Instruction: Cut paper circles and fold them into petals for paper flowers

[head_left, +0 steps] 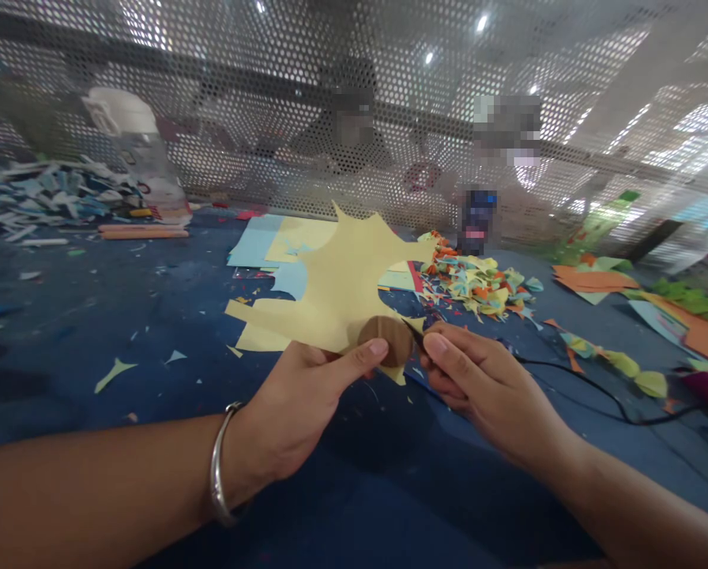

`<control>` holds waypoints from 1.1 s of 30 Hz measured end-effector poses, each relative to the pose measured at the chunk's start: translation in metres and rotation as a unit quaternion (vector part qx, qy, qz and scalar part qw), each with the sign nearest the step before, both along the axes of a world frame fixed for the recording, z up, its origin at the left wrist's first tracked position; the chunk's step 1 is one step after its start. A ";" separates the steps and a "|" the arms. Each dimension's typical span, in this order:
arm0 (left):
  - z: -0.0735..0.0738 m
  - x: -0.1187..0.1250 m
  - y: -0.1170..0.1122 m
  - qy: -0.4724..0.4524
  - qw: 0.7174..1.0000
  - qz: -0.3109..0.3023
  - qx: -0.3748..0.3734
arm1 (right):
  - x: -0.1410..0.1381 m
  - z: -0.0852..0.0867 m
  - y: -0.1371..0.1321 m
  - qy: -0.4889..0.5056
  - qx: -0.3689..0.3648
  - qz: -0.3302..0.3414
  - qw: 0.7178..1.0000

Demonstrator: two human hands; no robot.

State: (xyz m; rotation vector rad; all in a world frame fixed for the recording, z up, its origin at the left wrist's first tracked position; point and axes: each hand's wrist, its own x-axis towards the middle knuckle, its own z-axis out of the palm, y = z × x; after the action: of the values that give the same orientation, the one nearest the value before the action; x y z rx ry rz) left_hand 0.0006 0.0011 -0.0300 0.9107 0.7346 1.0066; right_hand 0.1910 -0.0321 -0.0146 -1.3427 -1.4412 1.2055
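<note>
My left hand (pixel 312 379) is closed on a large yellow sheet of paper (pixel 348 269), whose edge is cut into curves and points. Its thumb presses a round brown disc (pixel 383 336) flat against the paper near the lower right corner. My right hand (pixel 478 371) is closed round small scissors (pixel 412 326), of which only a dark pointed blade shows at the paper's edge beside the disc. The handles are hidden in my fingers. Blue and yellow sheets (pixel 253 241) lie behind the held paper.
A heap of cut scraps (pixel 484 286) lies right of the paper, near a dark cable (pixel 603 395). At the left are a clear bottle (pixel 146 158), two pencils (pixel 144 234) and a pile of paper strips (pixel 63 194). A perforated metal screen (pixel 241 103) stands behind the blue table.
</note>
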 end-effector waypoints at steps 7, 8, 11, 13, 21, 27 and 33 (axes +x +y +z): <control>-0.003 0.000 0.002 -0.012 1.000 -0.003 0.025 | 0.001 0.003 0.000 -0.040 0.017 -0.003 0.999; -0.003 0.000 0.002 -0.013 0.999 -0.005 0.031 | 0.001 0.003 0.000 -0.046 0.021 -0.002 0.999; -0.002 0.000 0.002 0.003 0.999 -0.011 0.044 | 0.001 0.004 0.000 -0.064 0.031 -0.001 0.997; -0.002 -0.001 0.003 0.011 0.999 -0.015 0.047 | 0.002 0.004 0.000 -0.070 0.035 0.001 0.997; -0.001 -0.001 0.004 -0.017 0.998 -0.034 0.041 | 0.003 0.004 -0.001 -0.086 0.031 0.003 0.996; -0.002 -0.001 0.004 -0.030 0.998 -0.036 0.040 | 0.002 0.005 -0.001 -0.088 0.032 0.003 0.996; -0.003 -0.003 0.006 -0.041 0.995 -0.074 0.059 | 0.004 0.005 -0.001 -0.103 0.046 0.007 0.994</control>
State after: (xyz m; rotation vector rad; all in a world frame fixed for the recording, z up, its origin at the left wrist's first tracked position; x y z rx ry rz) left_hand -0.0020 0.0069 -0.0329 1.0052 0.5344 0.9576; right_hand 0.1946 -0.0330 -0.0097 -1.4295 -1.6325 1.0191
